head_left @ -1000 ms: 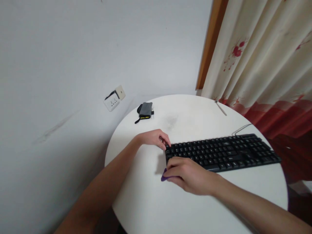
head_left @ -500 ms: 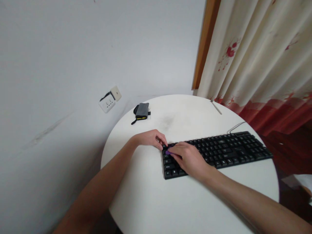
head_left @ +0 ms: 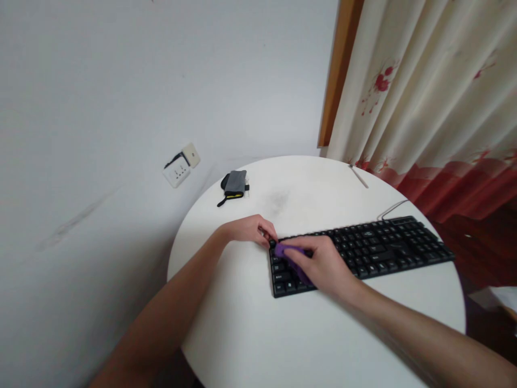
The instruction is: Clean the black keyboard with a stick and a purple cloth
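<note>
A black keyboard [head_left: 375,248] lies across a round white table [head_left: 283,334]. My left hand [head_left: 248,229] rests at the keyboard's far left corner, fingers curled and pinching that corner. My right hand [head_left: 323,264] lies over the left end of the keys, closed on a small purple object [head_left: 288,252] that looks like a cloth and is pressed onto the keys. Most of the purple object is hidden under my fingers.
A small grey and black pouch [head_left: 234,185] sits at the table's far left edge. A thin pale stick [head_left: 358,177] lies at the far right, near the keyboard's cable [head_left: 391,207]. A wall socket [head_left: 177,171] is on the white wall; a flowered curtain [head_left: 436,97] hangs at right.
My right hand moved with the purple object from the table in front of the keyboard up onto the keys at its left end. My left hand stayed at the corner.
</note>
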The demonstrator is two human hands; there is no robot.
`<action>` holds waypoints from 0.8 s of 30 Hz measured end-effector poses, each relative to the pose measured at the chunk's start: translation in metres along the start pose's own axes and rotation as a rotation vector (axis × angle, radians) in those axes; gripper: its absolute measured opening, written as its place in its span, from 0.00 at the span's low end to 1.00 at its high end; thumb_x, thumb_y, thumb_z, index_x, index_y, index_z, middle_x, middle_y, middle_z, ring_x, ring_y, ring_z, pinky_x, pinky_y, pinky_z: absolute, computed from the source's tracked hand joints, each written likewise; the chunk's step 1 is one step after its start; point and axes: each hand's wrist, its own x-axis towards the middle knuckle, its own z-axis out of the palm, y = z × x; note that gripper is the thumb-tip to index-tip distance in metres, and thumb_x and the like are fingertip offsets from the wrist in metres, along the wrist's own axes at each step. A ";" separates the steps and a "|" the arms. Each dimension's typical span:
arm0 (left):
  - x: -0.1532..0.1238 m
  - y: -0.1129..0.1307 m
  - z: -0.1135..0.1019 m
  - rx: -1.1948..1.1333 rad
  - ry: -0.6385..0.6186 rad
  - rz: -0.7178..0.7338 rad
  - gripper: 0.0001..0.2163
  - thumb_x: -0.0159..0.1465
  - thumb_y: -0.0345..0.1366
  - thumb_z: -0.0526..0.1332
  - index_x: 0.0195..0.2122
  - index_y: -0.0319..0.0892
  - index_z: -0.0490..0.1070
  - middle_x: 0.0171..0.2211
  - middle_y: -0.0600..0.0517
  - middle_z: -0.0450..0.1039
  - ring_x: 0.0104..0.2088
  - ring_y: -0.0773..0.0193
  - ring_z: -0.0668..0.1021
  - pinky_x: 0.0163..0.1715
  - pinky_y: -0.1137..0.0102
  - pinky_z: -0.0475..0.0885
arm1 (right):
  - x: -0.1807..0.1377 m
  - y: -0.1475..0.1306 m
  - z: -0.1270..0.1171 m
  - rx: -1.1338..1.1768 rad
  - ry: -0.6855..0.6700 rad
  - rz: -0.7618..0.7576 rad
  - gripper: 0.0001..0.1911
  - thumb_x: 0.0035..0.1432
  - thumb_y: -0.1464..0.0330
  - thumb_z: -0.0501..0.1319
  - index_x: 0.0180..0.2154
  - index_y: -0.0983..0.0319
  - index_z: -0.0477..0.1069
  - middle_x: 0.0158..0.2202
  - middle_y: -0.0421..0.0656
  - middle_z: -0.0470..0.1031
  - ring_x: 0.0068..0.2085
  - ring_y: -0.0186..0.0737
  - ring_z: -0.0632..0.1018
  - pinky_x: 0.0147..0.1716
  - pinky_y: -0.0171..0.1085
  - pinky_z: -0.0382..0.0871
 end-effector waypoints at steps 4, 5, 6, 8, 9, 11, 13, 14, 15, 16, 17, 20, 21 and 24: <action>0.000 -0.001 0.000 0.021 -0.019 0.015 0.14 0.55 0.38 0.71 0.42 0.42 0.80 0.36 0.50 0.76 0.35 0.66 0.74 0.37 0.73 0.68 | 0.015 0.015 -0.020 -0.291 0.175 -0.027 0.13 0.62 0.71 0.57 0.44 0.59 0.78 0.42 0.43 0.81 0.43 0.42 0.80 0.47 0.42 0.73; 0.000 -0.002 0.000 0.022 -0.014 0.013 0.14 0.55 0.38 0.71 0.41 0.42 0.80 0.36 0.49 0.76 0.35 0.66 0.74 0.37 0.73 0.68 | 0.015 0.017 -0.021 -0.360 0.148 -0.051 0.14 0.62 0.72 0.57 0.45 0.59 0.78 0.42 0.43 0.81 0.42 0.43 0.81 0.47 0.42 0.73; 0.000 -0.002 0.000 0.021 -0.005 0.010 0.14 0.54 0.38 0.71 0.41 0.42 0.80 0.37 0.49 0.76 0.35 0.66 0.74 0.37 0.74 0.68 | 0.015 0.019 -0.018 -0.414 0.101 -0.077 0.14 0.62 0.73 0.56 0.45 0.58 0.78 0.42 0.43 0.81 0.42 0.43 0.81 0.46 0.42 0.73; 0.000 -0.003 0.000 0.021 0.008 0.004 0.14 0.54 0.39 0.71 0.41 0.41 0.80 0.37 0.49 0.76 0.35 0.66 0.74 0.35 0.74 0.67 | 0.009 0.019 -0.007 -0.485 -0.007 -0.131 0.14 0.62 0.75 0.55 0.44 0.59 0.78 0.42 0.44 0.80 0.43 0.42 0.80 0.46 0.40 0.73; 0.000 -0.003 0.000 0.023 0.011 0.002 0.14 0.53 0.39 0.71 0.41 0.41 0.80 0.37 0.49 0.76 0.34 0.66 0.74 0.35 0.74 0.67 | 0.005 0.018 0.000 -0.503 -0.058 -0.161 0.14 0.62 0.76 0.55 0.43 0.60 0.77 0.43 0.44 0.80 0.44 0.41 0.80 0.47 0.39 0.72; -0.001 -0.002 0.000 0.027 0.012 0.004 0.15 0.53 0.40 0.71 0.41 0.41 0.80 0.36 0.48 0.76 0.34 0.66 0.74 0.34 0.74 0.67 | -0.005 0.015 0.016 -0.521 -0.142 -0.235 0.14 0.62 0.79 0.54 0.42 0.62 0.76 0.45 0.46 0.79 0.47 0.40 0.79 0.50 0.38 0.71; -0.001 -0.002 0.000 0.030 0.012 0.011 0.15 0.53 0.40 0.71 0.41 0.40 0.80 0.36 0.48 0.76 0.34 0.66 0.74 0.34 0.74 0.67 | -0.016 0.009 0.030 -0.522 -0.201 -0.320 0.14 0.61 0.80 0.54 0.43 0.66 0.75 0.47 0.49 0.78 0.50 0.41 0.77 0.53 0.38 0.69; -0.001 -0.002 0.000 0.031 0.013 0.014 0.15 0.53 0.40 0.71 0.41 0.40 0.80 0.36 0.48 0.76 0.34 0.66 0.74 0.34 0.74 0.67 | -0.021 0.006 0.035 -0.505 -0.236 -0.361 0.14 0.60 0.81 0.54 0.44 0.66 0.74 0.47 0.50 0.77 0.51 0.41 0.76 0.54 0.38 0.68; -0.001 -0.002 0.000 0.031 0.016 0.017 0.15 0.53 0.39 0.72 0.41 0.40 0.80 0.36 0.48 0.76 0.34 0.66 0.74 0.34 0.74 0.67 | -0.025 0.003 0.039 -0.469 -0.275 -0.392 0.15 0.60 0.81 0.54 0.45 0.67 0.74 0.47 0.49 0.77 0.52 0.40 0.76 0.54 0.37 0.68; -0.001 -0.002 0.000 0.032 0.020 0.019 0.15 0.53 0.39 0.72 0.41 0.40 0.81 0.36 0.48 0.76 0.34 0.65 0.74 0.34 0.74 0.67 | -0.028 -0.001 0.041 -0.413 -0.313 -0.401 0.15 0.61 0.81 0.54 0.45 0.66 0.74 0.47 0.48 0.78 0.51 0.39 0.76 0.53 0.36 0.68; -0.001 -0.003 0.000 0.033 0.021 0.020 0.14 0.53 0.39 0.72 0.41 0.40 0.81 0.36 0.48 0.76 0.34 0.65 0.74 0.34 0.74 0.67 | -0.029 -0.004 0.041 -0.339 -0.342 -0.388 0.15 0.62 0.80 0.53 0.45 0.64 0.74 0.45 0.46 0.79 0.49 0.38 0.77 0.51 0.34 0.69; -0.001 -0.003 0.000 0.037 0.013 0.016 0.14 0.54 0.38 0.71 0.41 0.41 0.80 0.36 0.48 0.76 0.34 0.65 0.74 0.34 0.74 0.67 | -0.026 -0.009 0.033 -0.109 -0.309 -0.242 0.14 0.64 0.76 0.53 0.43 0.60 0.76 0.41 0.40 0.80 0.42 0.34 0.80 0.44 0.31 0.72; -0.001 -0.003 0.000 0.036 0.012 0.015 0.14 0.54 0.38 0.71 0.41 0.41 0.80 0.36 0.49 0.76 0.34 0.65 0.74 0.35 0.74 0.67 | -0.022 -0.009 0.027 -0.060 -0.246 -0.181 0.14 0.65 0.74 0.54 0.43 0.59 0.77 0.40 0.40 0.80 0.41 0.35 0.80 0.44 0.32 0.72; 0.000 -0.002 0.000 0.019 0.005 0.012 0.14 0.54 0.38 0.71 0.41 0.41 0.80 0.36 0.49 0.76 0.35 0.65 0.75 0.36 0.74 0.68 | -0.007 -0.003 0.004 -0.029 0.015 -0.051 0.13 0.64 0.69 0.56 0.45 0.58 0.78 0.42 0.42 0.80 0.43 0.39 0.80 0.46 0.37 0.73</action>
